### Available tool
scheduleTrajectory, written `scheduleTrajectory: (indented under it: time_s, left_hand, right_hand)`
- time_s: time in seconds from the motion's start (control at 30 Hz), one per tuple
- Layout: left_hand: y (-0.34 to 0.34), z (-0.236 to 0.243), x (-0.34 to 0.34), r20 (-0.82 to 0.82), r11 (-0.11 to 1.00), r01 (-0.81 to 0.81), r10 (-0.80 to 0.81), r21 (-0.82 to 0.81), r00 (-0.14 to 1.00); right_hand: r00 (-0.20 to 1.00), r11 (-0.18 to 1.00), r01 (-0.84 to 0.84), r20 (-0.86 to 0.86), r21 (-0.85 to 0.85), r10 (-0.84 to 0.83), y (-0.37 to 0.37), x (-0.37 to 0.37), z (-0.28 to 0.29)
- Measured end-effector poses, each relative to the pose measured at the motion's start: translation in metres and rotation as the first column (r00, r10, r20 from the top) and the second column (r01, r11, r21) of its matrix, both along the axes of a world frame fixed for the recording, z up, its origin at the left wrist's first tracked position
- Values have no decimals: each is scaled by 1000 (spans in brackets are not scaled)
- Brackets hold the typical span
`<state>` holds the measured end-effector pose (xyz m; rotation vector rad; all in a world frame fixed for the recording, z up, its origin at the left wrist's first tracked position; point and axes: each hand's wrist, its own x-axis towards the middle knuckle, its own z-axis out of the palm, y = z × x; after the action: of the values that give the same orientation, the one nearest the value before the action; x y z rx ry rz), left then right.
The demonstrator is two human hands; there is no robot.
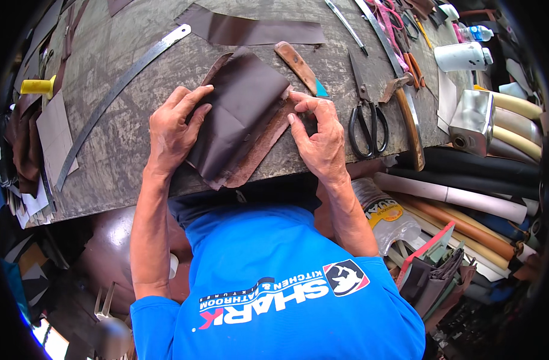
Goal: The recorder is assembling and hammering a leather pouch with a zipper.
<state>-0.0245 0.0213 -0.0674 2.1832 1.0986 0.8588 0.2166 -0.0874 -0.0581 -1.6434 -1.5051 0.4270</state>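
Observation:
A folded sheet of dark brown leather point(241, 90) lies at a slant near the table's front edge, smooth side up. Reddish-brown rough layers point(263, 150) show along its lower right side. My left hand point(177, 129) grips the left edge, thumb and forefinger on the leather and the other fingers curled, partly hidden. At the right corner, my right hand point(317, 135) has its fingers bent around the edge, the forefinger touching the corner and the thumb slightly apart. Just beyond that hand lies a brown-handled tool point(296, 65) with a teal end.
Black-handled scissors point(368, 123) and a wooden-handled hammer point(409, 117) lie right of my right hand. A long metal ruler point(121, 93) is at left, a dark leather strip point(259, 30) beyond. A metal can point(472, 123) stands at the right edge; material rolls point(460, 198) are stacked below.

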Motion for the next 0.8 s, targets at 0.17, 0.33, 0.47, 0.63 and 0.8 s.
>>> scheduleTrajectory:
  time_s: [0.17, 0.33, 0.47, 0.63, 0.8]
  left_hand:
    - [0, 1, -1, -47, 1000, 11, -10, 26, 999]
    - [1, -2, -1, -23, 1000, 11, -11, 14, 1000]
    - [0, 3, 0, -38, 1000, 11, -10, 27, 999]
    - [1, 0, -1, -21, 1000, 7, -7, 14, 1000]
    - [0, 1, 0, -14, 1000, -2, 2, 14, 1000]
  right_hand:
    - [996, 999, -21, 86, 31, 19, 1, -1, -4]
    - [997, 999, -54, 57, 8, 53, -3, 2, -9]
    - [996, 998, -52, 72, 39, 49, -2, -1, -7]
    - [909, 986, -146, 403, 80, 102, -4, -4, -7]
    - [882, 952, -270, 432, 141, 187, -9, -4, -10]
